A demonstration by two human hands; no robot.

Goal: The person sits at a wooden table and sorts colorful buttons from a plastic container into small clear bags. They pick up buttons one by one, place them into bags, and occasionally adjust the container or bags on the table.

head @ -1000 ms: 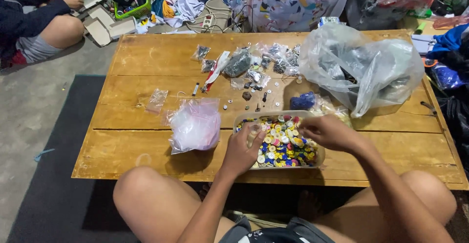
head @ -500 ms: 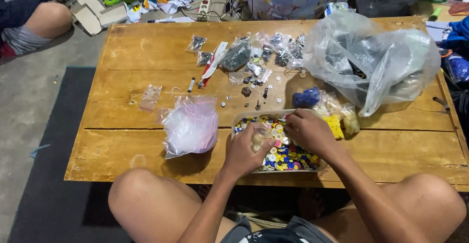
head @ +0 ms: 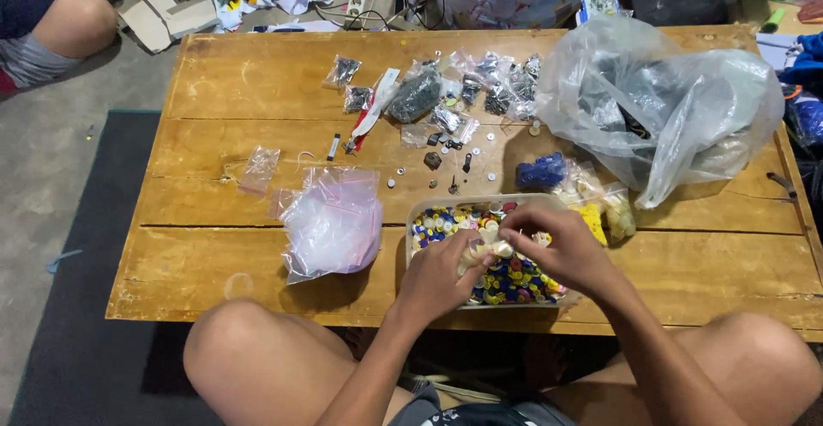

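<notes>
Both hands meet over a clear plastic tray [head: 413,220] filled with small coloured buttons. My left hand [head: 441,273] and my right hand [head: 553,242] pinch a small clear bag of pale buttons [head: 484,246] between them, just above the tray. A stack of small clear zip bags [head: 330,222] lies left of the tray. Bags of blue pieces [head: 540,171] and yellow pieces [head: 600,207] sit right behind the tray.
Several small packets of dark parts [head: 463,92] and loose bits lie mid-table on the low wooden table [head: 214,75]. A big clear bag [head: 677,105] fills the right side. Another person's leg [head: 60,27] rests on the floor at far left, near cardboard boxes [head: 167,15].
My hands have drawn together over the tray and now hold the small pale bag between them. The view has shifted slightly closer.
</notes>
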